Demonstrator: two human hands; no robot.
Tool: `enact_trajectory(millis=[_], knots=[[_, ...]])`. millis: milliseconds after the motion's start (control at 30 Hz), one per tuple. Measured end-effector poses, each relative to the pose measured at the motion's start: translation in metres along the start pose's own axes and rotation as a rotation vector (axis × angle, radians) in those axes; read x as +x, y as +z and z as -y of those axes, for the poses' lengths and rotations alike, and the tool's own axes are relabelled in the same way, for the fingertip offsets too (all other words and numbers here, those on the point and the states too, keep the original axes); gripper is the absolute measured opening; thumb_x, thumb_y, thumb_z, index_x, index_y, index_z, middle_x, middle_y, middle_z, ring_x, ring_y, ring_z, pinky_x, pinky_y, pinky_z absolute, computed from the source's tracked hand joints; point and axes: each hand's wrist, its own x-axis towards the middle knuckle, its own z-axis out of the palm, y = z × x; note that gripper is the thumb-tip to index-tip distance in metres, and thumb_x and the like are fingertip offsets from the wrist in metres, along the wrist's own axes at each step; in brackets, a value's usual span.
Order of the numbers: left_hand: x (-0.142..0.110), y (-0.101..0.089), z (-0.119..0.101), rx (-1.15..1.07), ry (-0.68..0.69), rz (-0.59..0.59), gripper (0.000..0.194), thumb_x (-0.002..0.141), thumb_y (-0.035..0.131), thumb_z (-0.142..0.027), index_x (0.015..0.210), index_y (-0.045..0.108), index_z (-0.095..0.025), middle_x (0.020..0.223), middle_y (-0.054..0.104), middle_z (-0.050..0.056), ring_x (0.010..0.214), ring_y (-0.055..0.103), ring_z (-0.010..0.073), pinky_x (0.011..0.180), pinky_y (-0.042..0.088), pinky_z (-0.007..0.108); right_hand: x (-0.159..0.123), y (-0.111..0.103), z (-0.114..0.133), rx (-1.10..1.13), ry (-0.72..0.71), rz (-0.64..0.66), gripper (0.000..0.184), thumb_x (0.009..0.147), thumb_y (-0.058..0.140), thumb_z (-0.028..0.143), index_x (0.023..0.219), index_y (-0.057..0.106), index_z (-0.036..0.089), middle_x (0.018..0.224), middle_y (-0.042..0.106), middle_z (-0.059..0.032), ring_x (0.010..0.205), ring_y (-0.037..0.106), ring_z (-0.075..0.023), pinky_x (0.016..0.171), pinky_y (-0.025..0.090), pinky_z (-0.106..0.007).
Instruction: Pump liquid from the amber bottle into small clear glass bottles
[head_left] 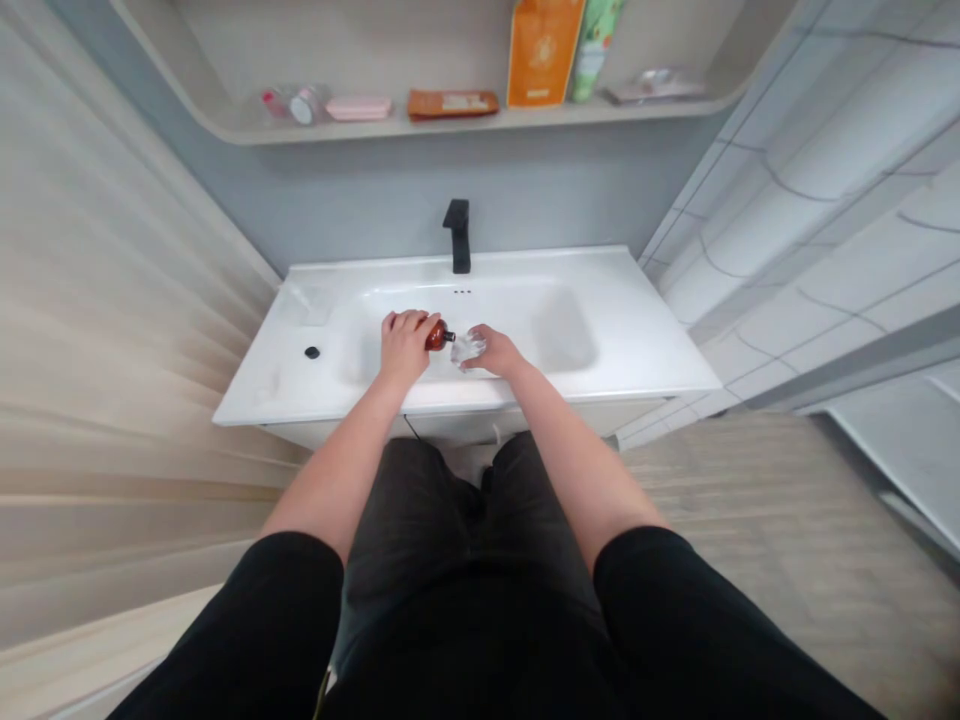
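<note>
Tipping a brown bottle [436, 337] on its side, a person's left hand [405, 345] holds it above the basin [566, 330] of a white sink, its black neck pointing toward a small clear vessel [466, 348] in the right hand [499, 352]. The left fingers are wrapped over the bottle, close to one another; the right fingers and thumb pinch the vessel by its side. The bottle's neck ends just beside the vessel (whether the two touch, and whether any liquid is flowing, cannot be told at this scale).

Behind the hands, a black faucet [460, 235] stands upright at the back rim. On the white surface [637, 300] to the left of the basin lies a small black cap-like piece [312, 352], with a clear object [311, 305], its shape indistinct, farther back. Above, a wall shelf [262, 132] carries an upright orange pouch [544, 55] beside a green tube [592, 50], with an orange-brown packet [452, 104] and a pink case [359, 108] lying flat to their left. Wood-look flooring [750, 500] shows at lower right.
</note>
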Motion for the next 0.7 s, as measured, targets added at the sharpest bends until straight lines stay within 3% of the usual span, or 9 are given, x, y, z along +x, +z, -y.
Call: enact_trajectory(millis=[700], knots=[[0.0004, -0.0048, -0.0033, -0.002, -0.001, 0.026, 0.062, 0.100, 0.058, -0.016, 0.159, 0.071, -0.031, 0.157, 0.072, 0.016, 0.155, 0.058, 0.0381, 0.138, 0.028, 0.064, -0.0010, -0.0016, 0.0029, -0.002, 0.009, 0.007, 0.072, 0.059, 0.107, 0.030, 0.123, 0.073, 0.028, 0.114, 0.085, -0.0009, 0.107, 0.079, -0.0282, 0.106, 0.062, -0.043]])
